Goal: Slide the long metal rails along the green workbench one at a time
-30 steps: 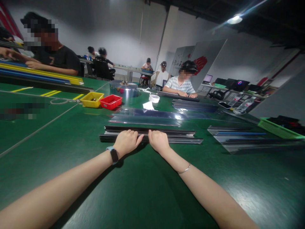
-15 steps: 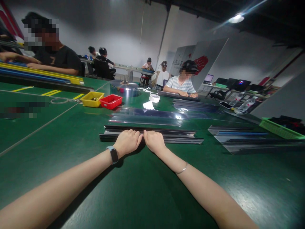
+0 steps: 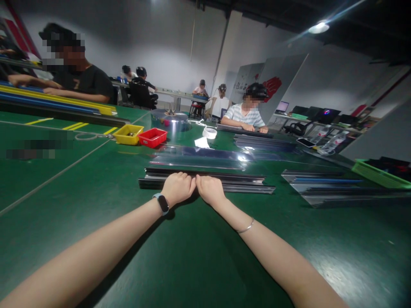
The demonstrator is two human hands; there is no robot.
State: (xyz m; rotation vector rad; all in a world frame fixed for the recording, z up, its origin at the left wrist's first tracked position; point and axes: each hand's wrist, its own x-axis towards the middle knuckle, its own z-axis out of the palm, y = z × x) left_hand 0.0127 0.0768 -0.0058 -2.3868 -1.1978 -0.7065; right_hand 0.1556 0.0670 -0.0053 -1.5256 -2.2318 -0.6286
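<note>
A long black channel strip [image 3: 244, 188] lies crosswise on the green table [image 3: 192, 256] in front of me. My left hand [image 3: 180, 188], with a watch on its wrist, is closed over the strip's near edge around its middle. Right beside it, thumbs nearly touching, my right hand [image 3: 210, 188] is closed over the same edge; a thin bangle circles that wrist. The fingertips of both hands are hidden behind the knuckles. Just beyond the strip lie clear plastic sheets [image 3: 199, 161].
Yellow [image 3: 128, 136] and red [image 3: 153, 137] bins stand beyond, left of a white tape roll [image 3: 209, 133]. More profiles [image 3: 334, 188] and a green basket [image 3: 382, 173] lie right. One person [image 3: 86, 81] sits at left, another [image 3: 245, 113] across; yellow and blue strips [image 3: 58, 100] lie far left.
My left hand has shifted slightly right along the strip, closer to my right hand. The view has moved a little; both hands stay closed on the strip.
</note>
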